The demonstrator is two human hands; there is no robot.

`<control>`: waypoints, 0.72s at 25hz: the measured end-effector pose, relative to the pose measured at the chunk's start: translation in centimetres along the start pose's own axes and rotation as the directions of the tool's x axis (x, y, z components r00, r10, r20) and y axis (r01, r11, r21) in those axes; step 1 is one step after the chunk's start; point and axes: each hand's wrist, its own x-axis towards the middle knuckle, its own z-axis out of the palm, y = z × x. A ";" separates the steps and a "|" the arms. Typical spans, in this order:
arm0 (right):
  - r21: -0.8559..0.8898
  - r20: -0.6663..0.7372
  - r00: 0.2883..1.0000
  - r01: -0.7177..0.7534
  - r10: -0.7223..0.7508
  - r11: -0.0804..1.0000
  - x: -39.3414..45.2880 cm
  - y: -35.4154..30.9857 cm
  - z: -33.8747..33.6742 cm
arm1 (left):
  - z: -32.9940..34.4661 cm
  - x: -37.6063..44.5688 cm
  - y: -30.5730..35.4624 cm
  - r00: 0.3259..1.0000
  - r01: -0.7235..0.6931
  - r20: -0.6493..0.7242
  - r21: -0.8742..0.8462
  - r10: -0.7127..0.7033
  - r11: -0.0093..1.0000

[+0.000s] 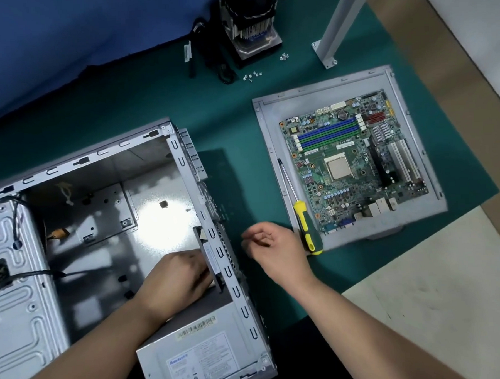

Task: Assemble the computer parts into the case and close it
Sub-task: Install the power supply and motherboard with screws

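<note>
The open grey computer case [102, 156] lies on its side at the left, with the power supply [199, 351] in its near right corner. My left hand [178, 277] is inside the case and grips a dark fan-like part [210, 255] against the case's rear wall. My right hand [278, 248] hovers outside that wall with fingers loosely curled and holds nothing. The green motherboard [354, 160] lies on the grey side panel [271, 124] at the right. A yellow and green screwdriver [305, 227] rests on the panel's left edge, just right of my right hand.
A CPU cooler [251, 24] with black cables [222, 66] stands at the back of the green mat [233, 109]. Several loose screws [251, 76] lie near it. A white metal post [341, 19] rises at the back right. Cables [21, 276] run inside the case at the left.
</note>
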 end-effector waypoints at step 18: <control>0.132 0.148 0.986 -0.100 0.080 0.986 0.1 1.0 0.5 | -0.2 0.2 0.9 0.983 0.181 0.024 -0.341 -0.184 0.923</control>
